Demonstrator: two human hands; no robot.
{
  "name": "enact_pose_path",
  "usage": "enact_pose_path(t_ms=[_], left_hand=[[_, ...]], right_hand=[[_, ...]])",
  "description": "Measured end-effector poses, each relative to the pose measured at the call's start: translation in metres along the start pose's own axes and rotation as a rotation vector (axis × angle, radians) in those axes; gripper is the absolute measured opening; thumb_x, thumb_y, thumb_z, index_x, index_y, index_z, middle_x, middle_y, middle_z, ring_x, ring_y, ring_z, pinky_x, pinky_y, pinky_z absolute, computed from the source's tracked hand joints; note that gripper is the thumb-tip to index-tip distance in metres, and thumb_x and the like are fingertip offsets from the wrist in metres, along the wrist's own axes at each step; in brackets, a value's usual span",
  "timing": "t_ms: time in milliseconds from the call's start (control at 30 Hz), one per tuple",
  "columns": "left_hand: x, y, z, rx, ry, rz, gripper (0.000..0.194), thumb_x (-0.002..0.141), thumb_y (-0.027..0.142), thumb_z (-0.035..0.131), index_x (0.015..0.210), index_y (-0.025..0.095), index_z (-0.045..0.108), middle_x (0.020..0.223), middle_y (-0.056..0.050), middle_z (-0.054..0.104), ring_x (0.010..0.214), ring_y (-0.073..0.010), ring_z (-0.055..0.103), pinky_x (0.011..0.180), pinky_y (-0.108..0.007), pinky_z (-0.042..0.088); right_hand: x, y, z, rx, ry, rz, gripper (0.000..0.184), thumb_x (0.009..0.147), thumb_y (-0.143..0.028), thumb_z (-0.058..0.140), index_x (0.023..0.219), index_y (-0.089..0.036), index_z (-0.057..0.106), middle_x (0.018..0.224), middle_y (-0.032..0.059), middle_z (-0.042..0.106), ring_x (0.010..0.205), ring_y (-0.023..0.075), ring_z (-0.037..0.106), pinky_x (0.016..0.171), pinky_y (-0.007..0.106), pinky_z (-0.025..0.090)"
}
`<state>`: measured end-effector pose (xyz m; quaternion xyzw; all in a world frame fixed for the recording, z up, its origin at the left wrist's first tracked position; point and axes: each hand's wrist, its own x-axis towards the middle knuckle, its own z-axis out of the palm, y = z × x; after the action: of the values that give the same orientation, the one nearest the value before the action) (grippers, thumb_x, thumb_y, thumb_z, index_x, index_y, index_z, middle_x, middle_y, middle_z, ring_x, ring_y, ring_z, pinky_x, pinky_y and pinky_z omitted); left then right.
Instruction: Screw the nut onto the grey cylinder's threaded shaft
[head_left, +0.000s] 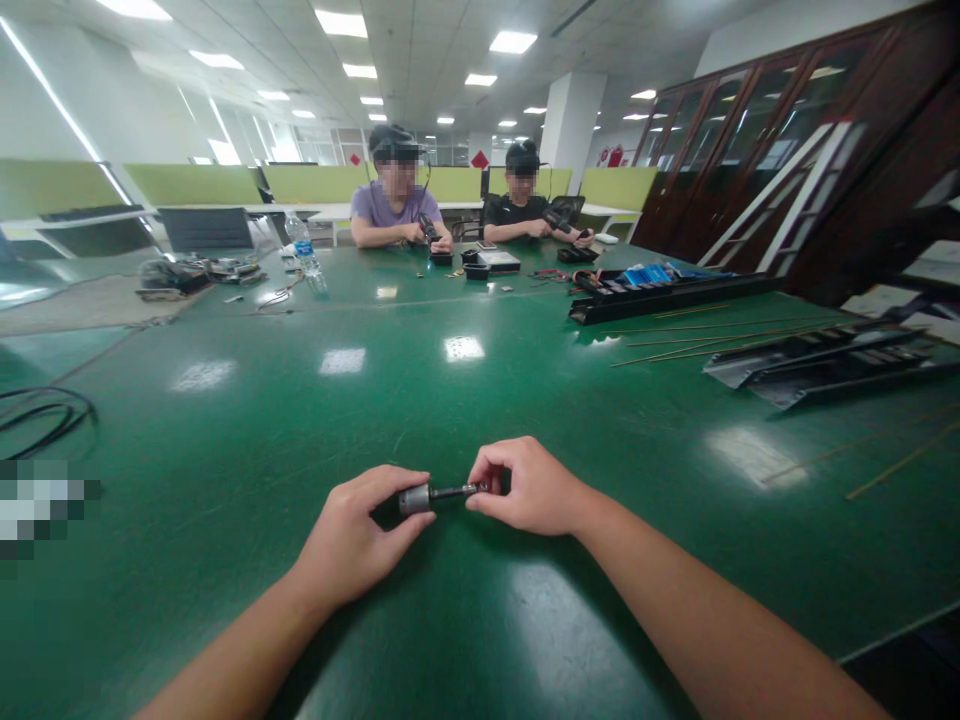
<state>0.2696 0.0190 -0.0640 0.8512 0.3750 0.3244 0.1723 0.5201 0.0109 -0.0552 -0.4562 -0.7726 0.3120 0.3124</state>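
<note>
Low over the green table, my left hand [356, 535] grips a small silver cylinder that looks like an electric motor [415, 500], thumb and fingers on either side of it. A thin dark shaft [448, 492] points right from the motor. At the shaft's far end, my right hand [529, 487] pinches a small metal piece [477, 488] between thumb and fingertips. Whether that piece is separate from the shaft, I cannot tell. My fingers partly cover both ends.
Across the green table [300, 420] sit two people [390, 205] handling dark tools. Black metal channels [825, 365] and thin rods [697, 345] lie to the right. A black cable coil [45, 420] is at left. A water bottle [300, 245] stands farther back.
</note>
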Motion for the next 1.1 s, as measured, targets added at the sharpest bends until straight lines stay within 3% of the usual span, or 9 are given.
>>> enact_pose_path(t_ms=[700,900,1000,1100], left_hand=[[-0.001,-0.002,-0.002,0.000,0.002,-0.019,0.027,0.082,0.030,0.072,0.109,0.025,0.069,0.101,-0.003,0.072,0.092,-0.0191,0.068,0.084,-0.032,0.055],[0.003,0.002,-0.003,0.052,0.018,-0.051,0.027,0.082,0.036,0.072,0.107,0.025,0.069,0.095,-0.003,0.069,0.088,-0.0198,0.066,0.079,-0.033,0.054],[0.004,-0.001,-0.012,0.038,0.071,-0.182,0.033,0.084,0.045,0.069,0.109,0.023,0.066,0.098,-0.004,0.070,0.088,-0.0215,0.068,0.080,-0.036,0.056],[-0.009,-0.010,-0.038,-0.092,0.107,-0.280,0.036,0.090,0.048,0.060,0.113,0.020,0.058,0.102,-0.007,0.073,0.091,-0.0224,0.071,0.081,-0.035,0.059]], right_hand=[[0.000,0.003,-0.003,-0.018,0.006,0.004,0.011,0.072,-0.022,0.076,0.077,-0.016,0.069,0.067,0.0003,0.066,0.060,0.0128,0.061,0.057,0.023,0.044],[0.003,0.013,-0.012,-0.010,0.029,0.019,0.011,0.073,-0.023,0.075,0.078,-0.015,0.069,0.069,0.0013,0.067,0.062,0.0132,0.061,0.060,0.024,0.046],[0.005,0.021,-0.016,0.021,0.060,0.047,0.012,0.072,-0.024,0.075,0.077,-0.015,0.069,0.071,0.0023,0.068,0.064,0.0135,0.061,0.062,0.024,0.047],[0.005,0.025,-0.017,0.053,0.037,0.055,0.014,0.071,-0.026,0.076,0.076,-0.015,0.069,0.070,0.0019,0.068,0.063,0.0133,0.061,0.060,0.024,0.047]])
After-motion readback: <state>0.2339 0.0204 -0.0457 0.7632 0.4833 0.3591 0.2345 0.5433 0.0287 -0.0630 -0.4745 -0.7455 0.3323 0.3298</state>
